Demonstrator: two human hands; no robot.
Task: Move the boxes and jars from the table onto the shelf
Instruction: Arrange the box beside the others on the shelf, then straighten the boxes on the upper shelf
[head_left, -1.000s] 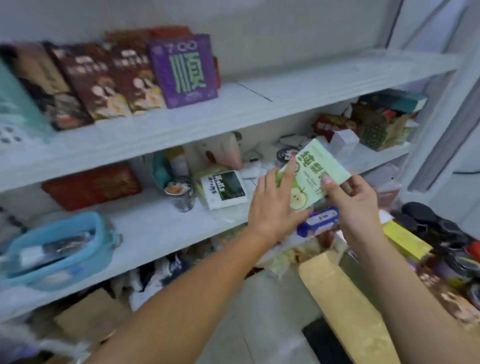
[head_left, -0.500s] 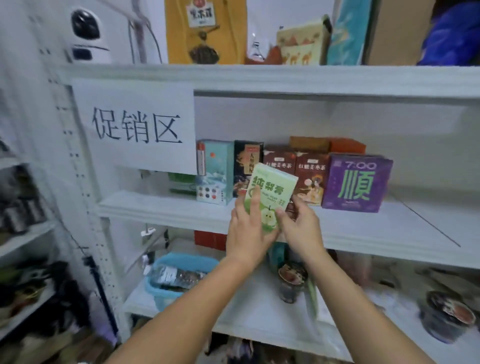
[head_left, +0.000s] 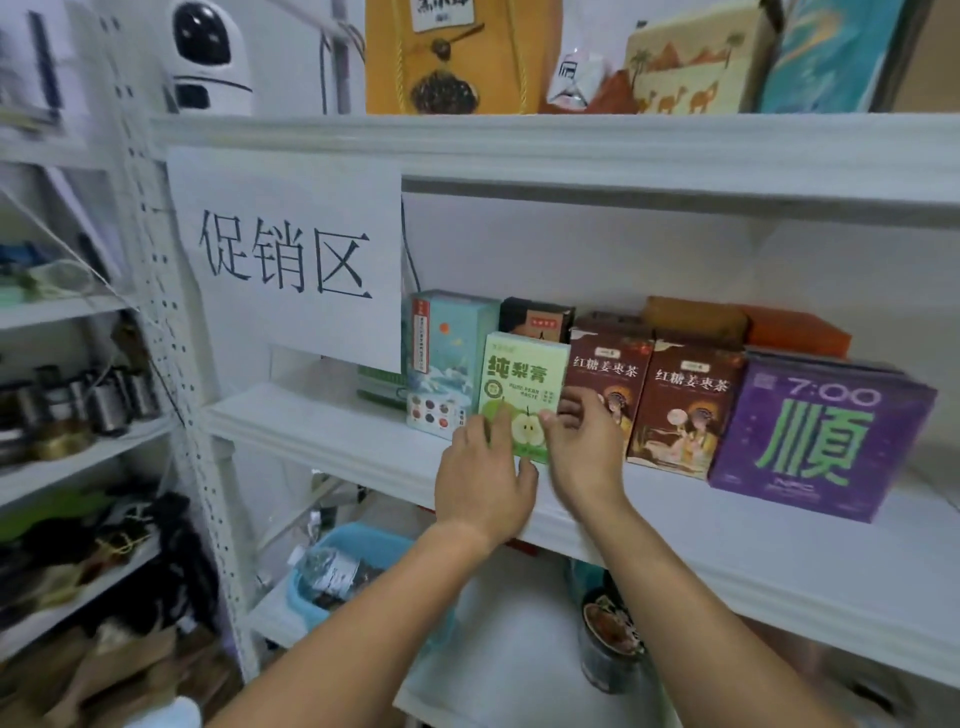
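Green box (head_left: 522, 382) stands upright on mid shelf (head_left: 322, 431), long axis vertical, btw teal box (head_left: 449, 353) & brown box (head_left: 608, 374). It sits just above & ahead of both hands. Left hand (head_left: 485, 483): fingers laid flat on lower front. Right hand (head_left: 582, 447): pinches lower right edge, thumb on front. Next, prob: release, draw back.

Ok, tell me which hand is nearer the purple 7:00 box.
Right. The right hand grips the green box's right edge, two brown boxes short of the purple box; the left hand rests further left on its front.
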